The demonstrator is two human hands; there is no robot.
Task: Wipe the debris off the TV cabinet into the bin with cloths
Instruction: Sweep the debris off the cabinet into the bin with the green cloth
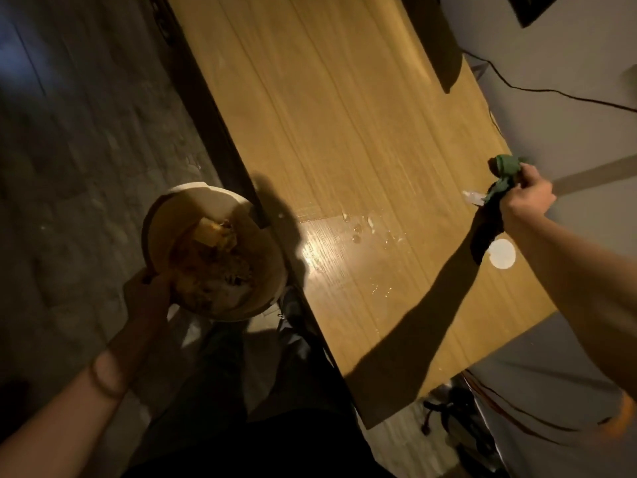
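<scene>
Debris (362,225): small pale crumbs and wet-looking spots lie on the shiny middle of the surface, a little right of the frame's center. One white scrap (473,197) lies farther right, just beside the cloth.
Crumb trail: the bits spread in a loose line that runs left to right across the surface, from near the bin side toward the cloth side.
Cloth (504,174): green and bunched up, at the right side of the frame. It hangs down from the hand toward the surface, with its long way running up and down in the frame.
Right hand (527,194): its fingers are clenched around the cloth. It is the hand nearer the debris.
Way to go: the crumbs lie to the left of the cloth, and the bin lies farther left again, so I think the wipe should go leftward.
Bin (162,215): round and pale, in the lower left of the frame. It sits past the dark front edge of the TV cabinet (310,98), with its open mouth facing up. There is rubbish already inside.
Left hand (151,288): its fingers are grasping the bin's near rim.
White disc (501,253): a small round thing lies flat on the surface, below the cloth.
</scene>
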